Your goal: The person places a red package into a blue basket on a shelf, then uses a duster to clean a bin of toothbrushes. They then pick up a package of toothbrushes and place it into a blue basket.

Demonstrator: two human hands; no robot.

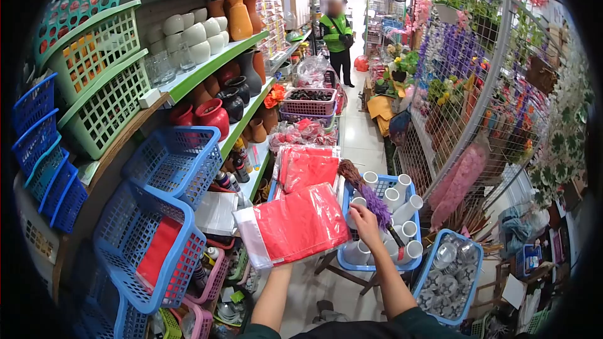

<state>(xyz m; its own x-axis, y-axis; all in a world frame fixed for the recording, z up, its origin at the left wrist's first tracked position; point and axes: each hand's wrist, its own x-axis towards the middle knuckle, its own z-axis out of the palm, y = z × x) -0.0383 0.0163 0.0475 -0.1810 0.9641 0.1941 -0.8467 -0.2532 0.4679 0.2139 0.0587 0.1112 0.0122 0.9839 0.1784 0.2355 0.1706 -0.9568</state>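
Observation:
A flat packet of red cloth (301, 220) in clear plastic, with a white end at its left, is held up in front of me. My left hand is hidden beneath it; only the wrist (276, 276) and forearm show, supporting it from below. Just beyond the packet's right edge is my right hand (365, 225), its fingers loosely bent and apart, with nothing visible in them. Behind the held packet lie more red packets (308, 166) in a pile. Close to my right hand, a purple dried-flower bunch (375, 204) rests across a blue basket (411, 265) of white cylindrical vases (391, 198).
Shelves on the left hold white pots (200, 31), clay vases (240, 17) and red vases (211, 116). A blue basket (182, 276) contains another red packet. Clear glassware fills a basket (478, 263) at right. A wire rack (465, 81) borders the aisle, where a person (337, 31) stands.

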